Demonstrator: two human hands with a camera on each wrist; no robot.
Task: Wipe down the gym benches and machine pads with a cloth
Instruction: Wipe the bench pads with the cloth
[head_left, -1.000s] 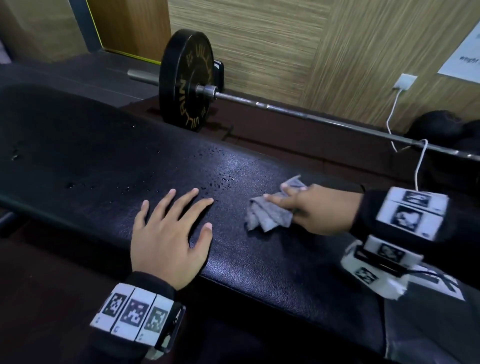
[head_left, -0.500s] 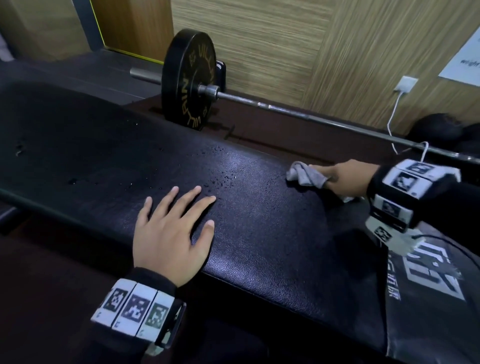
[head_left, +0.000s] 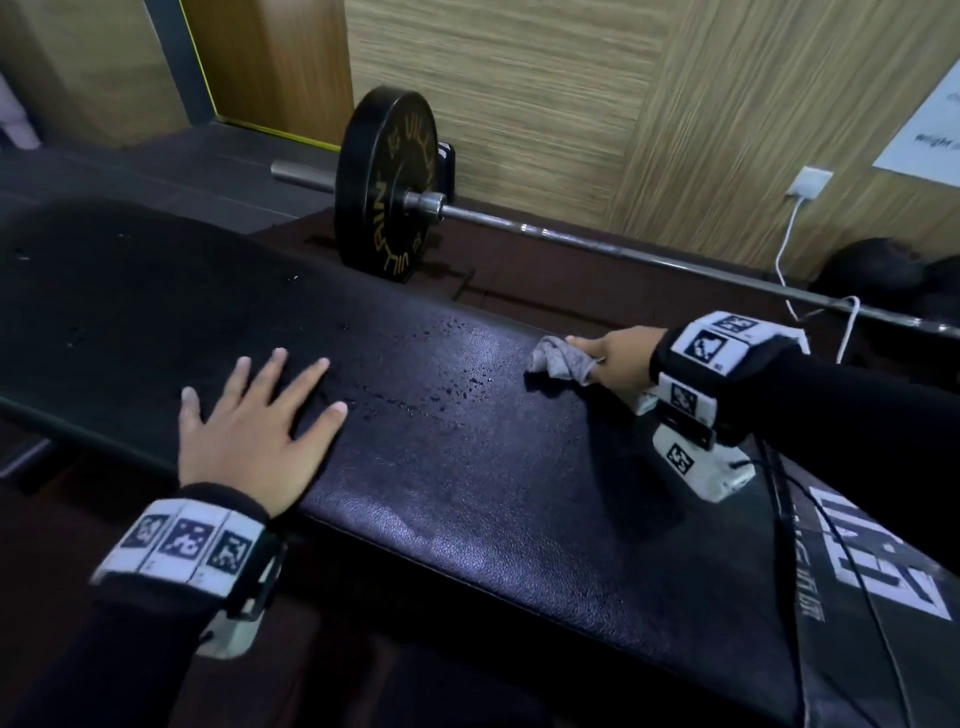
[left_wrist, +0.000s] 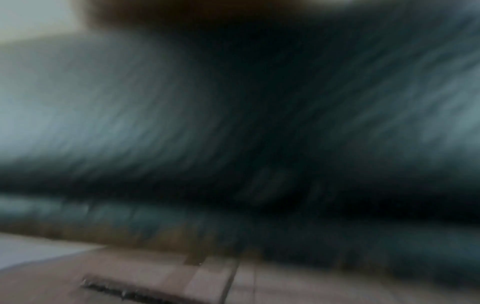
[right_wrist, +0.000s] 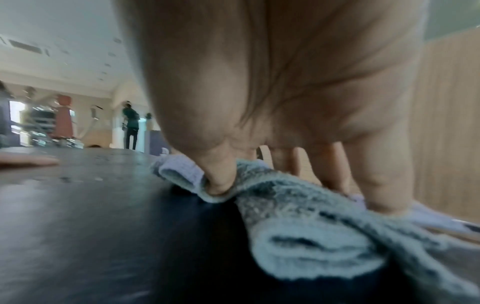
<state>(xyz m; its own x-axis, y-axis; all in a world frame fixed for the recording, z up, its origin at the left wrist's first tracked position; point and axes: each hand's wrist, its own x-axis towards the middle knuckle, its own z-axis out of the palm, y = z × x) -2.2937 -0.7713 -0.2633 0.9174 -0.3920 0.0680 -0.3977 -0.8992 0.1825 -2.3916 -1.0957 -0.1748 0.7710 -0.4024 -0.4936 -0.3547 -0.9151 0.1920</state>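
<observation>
A long black padded bench runs across the head view, with water droplets near its middle. My left hand lies flat on the pad with fingers spread, near the front edge. My right hand grips a crumpled grey cloth at the bench's far edge. In the right wrist view the fingers dig into the cloth and press it onto the pad. The left wrist view is a dark blur.
A barbell with a black plate lies on the floor behind the bench, along the wood-panelled wall. A white charger cable hangs from a wall socket. A person stands far off.
My right hand carried the cloth from the middle of the pad to the far edge, then slid it a little leftward. My left hand shifted slightly left, still flat.
</observation>
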